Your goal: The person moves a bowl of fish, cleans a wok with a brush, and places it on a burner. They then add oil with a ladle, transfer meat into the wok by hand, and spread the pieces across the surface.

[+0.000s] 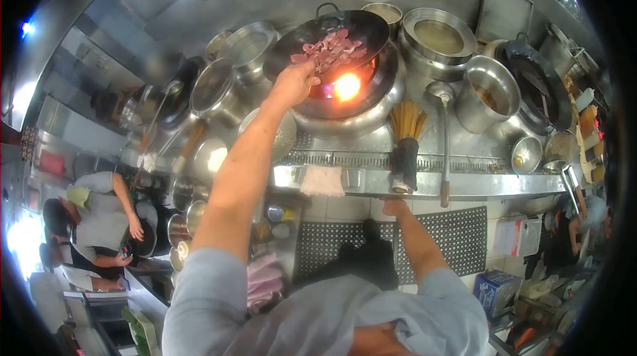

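Observation:
My left hand (296,84) is closed on the near edge of a black wok (370,27), which is tilted above the burner. Slices of raw-looking reddish meat (332,52) lie in the wok. Beneath it, a bright flame (347,86) burns in the burner ring (388,94). Down at the counter's front edge is my right hand (395,207); its fingers are mostly hidden, so I cannot see whether it grips anything. Just above that hand, a bamboo wok brush (406,134) with a dark wrapped handle lies on the counter.
Right of the brush lies a long-handled ladle (445,137). A folded cloth (323,181) hangs at the front edge, with a perforated skimmer (284,137) behind my left forearm. Metal pots (488,94) and another wok (557,100) stand around. Other people (103,216) are at left.

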`<act>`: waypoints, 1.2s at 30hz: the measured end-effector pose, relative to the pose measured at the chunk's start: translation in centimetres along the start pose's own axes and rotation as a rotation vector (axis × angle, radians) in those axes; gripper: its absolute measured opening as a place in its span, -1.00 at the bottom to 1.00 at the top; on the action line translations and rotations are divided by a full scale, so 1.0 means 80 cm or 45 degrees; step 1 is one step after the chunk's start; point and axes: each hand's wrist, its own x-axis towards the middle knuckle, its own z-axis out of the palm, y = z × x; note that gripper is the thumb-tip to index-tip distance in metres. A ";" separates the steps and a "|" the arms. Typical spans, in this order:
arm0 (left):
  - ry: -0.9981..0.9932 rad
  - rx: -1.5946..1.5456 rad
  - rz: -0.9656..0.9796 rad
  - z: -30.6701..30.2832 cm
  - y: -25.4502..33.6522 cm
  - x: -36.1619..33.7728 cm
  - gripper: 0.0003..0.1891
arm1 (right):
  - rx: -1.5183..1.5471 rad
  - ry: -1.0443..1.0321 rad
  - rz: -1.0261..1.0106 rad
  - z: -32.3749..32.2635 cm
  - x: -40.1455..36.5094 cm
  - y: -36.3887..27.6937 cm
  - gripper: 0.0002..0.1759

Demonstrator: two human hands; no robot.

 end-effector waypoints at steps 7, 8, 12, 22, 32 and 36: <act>-0.103 0.006 -0.005 0.004 -0.010 -0.004 -0.80 | 0.026 0.013 0.040 0.004 -0.001 -0.001 -0.49; -0.114 0.032 -0.021 0.001 -0.011 -0.005 -0.80 | 0.008 0.021 0.036 0.002 -0.001 -0.002 -0.49; -0.120 -0.001 -0.016 -0.001 -0.017 -0.006 -0.81 | -0.038 0.017 -0.035 0.015 0.016 0.011 -0.43; -0.145 0.046 -0.025 -0.006 -0.002 -0.005 -0.81 | -0.026 0.005 -0.025 -0.001 0.002 0.000 -0.38; -0.170 0.054 -0.067 -0.009 0.005 -0.005 -0.83 | 0.007 -0.027 0.055 0.004 0.010 0.003 -0.34; -0.084 0.037 -0.023 -0.005 0.003 -0.006 -0.79 | 0.002 -0.113 0.078 0.000 0.010 0.002 -0.34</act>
